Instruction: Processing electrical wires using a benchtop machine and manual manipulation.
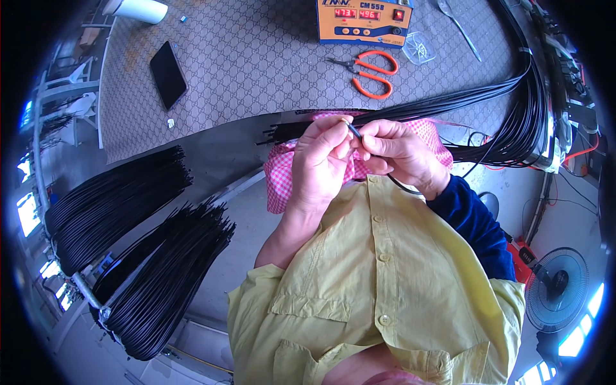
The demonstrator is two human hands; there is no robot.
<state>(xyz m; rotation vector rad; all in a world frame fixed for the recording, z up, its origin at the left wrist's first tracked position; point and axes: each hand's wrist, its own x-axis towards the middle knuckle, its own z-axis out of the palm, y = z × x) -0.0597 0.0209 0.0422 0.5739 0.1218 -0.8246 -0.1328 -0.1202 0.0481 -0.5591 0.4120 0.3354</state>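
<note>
Close in front of my chest, both hands work on one black cable (354,131). My left hand (321,157) is closed, its thumb and fingertips pinching at the cable's end, where a small pale tip shows. Just behind that, my right hand (404,151) grips the cable between thumb and forefinger, and the rest of it curves down beneath that hand. A thick bundle of similar black cables (475,93) runs along the table edge behind my hands and loops round at the right. A pink checked cloth (280,176) lies under my hands.
On the patterned tabletop (256,70) are orange-handled scissors (375,76), an orange soldering-station box (364,24), a clear dish (418,49), tweezers (461,31), a black phone (169,76) and a white cylinder (136,9). Two cable bundles (115,205) hang at left. A fan (557,289) stands right.
</note>
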